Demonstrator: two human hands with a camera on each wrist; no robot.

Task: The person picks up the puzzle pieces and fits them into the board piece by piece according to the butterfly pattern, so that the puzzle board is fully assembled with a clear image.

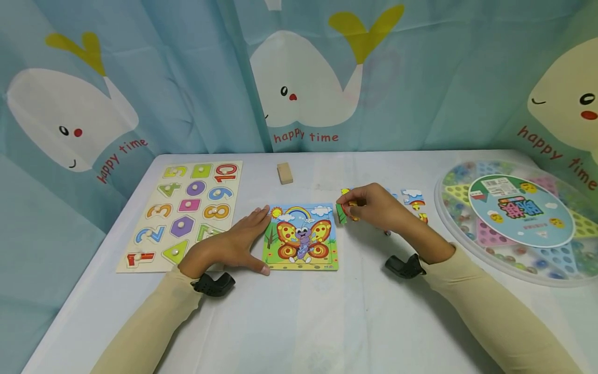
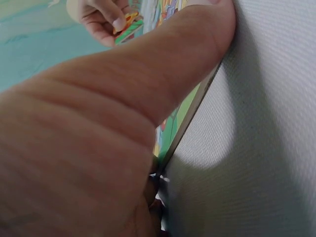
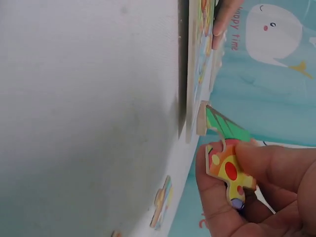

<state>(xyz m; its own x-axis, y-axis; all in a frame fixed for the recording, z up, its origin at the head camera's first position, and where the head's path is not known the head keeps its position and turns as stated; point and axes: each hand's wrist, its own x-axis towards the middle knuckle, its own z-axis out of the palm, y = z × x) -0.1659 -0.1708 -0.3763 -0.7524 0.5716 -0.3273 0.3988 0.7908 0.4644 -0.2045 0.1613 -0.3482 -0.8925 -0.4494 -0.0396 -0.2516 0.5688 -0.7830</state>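
Observation:
A square butterfly puzzle board (image 1: pixel 301 264) lies flat on the table in the head view. My left hand (image 1: pixel 229 243) rests at its left side, fingers stretched toward the upper left corner and thumb by the lower left one. Just right of the board, my right hand (image 1: pixel 376 208) pinches a puzzle piece (image 3: pixel 228 170) between thumb and fingers. That piece is green at one end and orange-yellow with red spots at the other; it is held above the table. Beyond the right hand lie several loose pieces, one showing a cloud (image 1: pixel 412 196); the hand partly hides the others.
A number-and-shape peg board (image 1: pixel 154 212) lies at the left, partly under the left hand and forearm. Behind the butterfly board is a small wooden block (image 1: pixel 285 173). A round, clear-lidded marble game box (image 1: pixel 523 210) sits at the right. A whale-print curtain (image 1: pixel 201 78) hangs behind the table.

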